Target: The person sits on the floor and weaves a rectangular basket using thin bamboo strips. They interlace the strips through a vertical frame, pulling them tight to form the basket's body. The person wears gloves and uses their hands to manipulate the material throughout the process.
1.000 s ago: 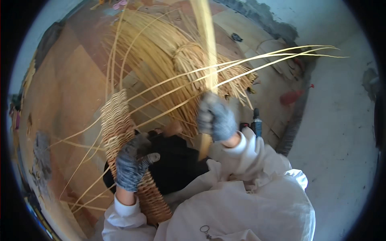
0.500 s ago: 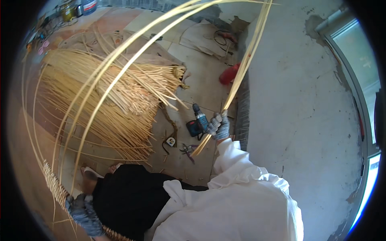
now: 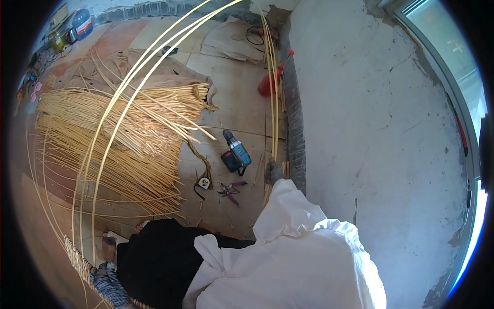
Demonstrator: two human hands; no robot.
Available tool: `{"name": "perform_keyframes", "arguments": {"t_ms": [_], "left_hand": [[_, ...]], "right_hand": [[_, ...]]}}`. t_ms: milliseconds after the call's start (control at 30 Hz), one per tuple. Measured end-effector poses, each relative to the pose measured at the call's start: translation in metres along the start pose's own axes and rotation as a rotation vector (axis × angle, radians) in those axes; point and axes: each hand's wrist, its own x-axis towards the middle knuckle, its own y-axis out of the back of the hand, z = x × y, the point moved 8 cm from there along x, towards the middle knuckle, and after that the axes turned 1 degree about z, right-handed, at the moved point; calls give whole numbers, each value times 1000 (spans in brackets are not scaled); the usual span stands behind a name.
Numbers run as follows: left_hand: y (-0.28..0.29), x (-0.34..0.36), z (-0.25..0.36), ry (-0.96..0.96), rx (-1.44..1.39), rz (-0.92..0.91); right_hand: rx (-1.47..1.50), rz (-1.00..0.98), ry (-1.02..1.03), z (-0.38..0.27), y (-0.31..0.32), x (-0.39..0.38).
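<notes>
Low at the left, my left hand [image 3: 108, 284] in a grey glove is closed on the edge of a curved woven wicker piece [image 3: 78, 257]. Long pale wicker rods [image 3: 119, 98] rise from this weave and arch up past the top of the view. My right hand [image 3: 275, 171], also gloved, grips a few long wicker rods [image 3: 272, 103] beside the foot of the wall. They run away from me, nearly in line with the wall, and their near ends show below the hand. My sleeve and the hand's back hide most of its fingers.
A large heap of cut wicker rods [image 3: 118, 139] lies left of centre. On the tiled floor are a cordless drill [image 3: 236, 152], a tape measure [image 3: 204, 183] and pruning shears [image 3: 229, 191]. A red object [image 3: 267, 85] stands near the wall [image 3: 360, 129]. A large blue bottle [image 3: 82, 23] is far left.
My right hand has moved down toward the wall's foot, and its rods have swung to lie nearly parallel with the wall. The view has shifted slightly. My left hand keeps its hold.
</notes>
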Motion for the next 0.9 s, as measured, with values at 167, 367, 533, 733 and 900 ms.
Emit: {"name": "perform_keyframes", "arguments": {"t_ms": [167, 367, 533, 733, 900], "left_hand": [[5, -1, 19, -98, -197, 130], [33, 16, 33, -144, -53, 80], [27, 14, 21, -26, -93, -1], [31, 20, 10, 63, -120, 10], [16, 17, -6, 56, -91, -59]], "right_hand": [[-51, -267, -253, 3, 17, 40], [-1648, -461, -94, 64, -67, 5], [-1797, -893, 385, 178, -273, -84], [-1404, -735, 1199, 281, -486, -93], [-1668, -660, 844, 321, -565, -77]]}}
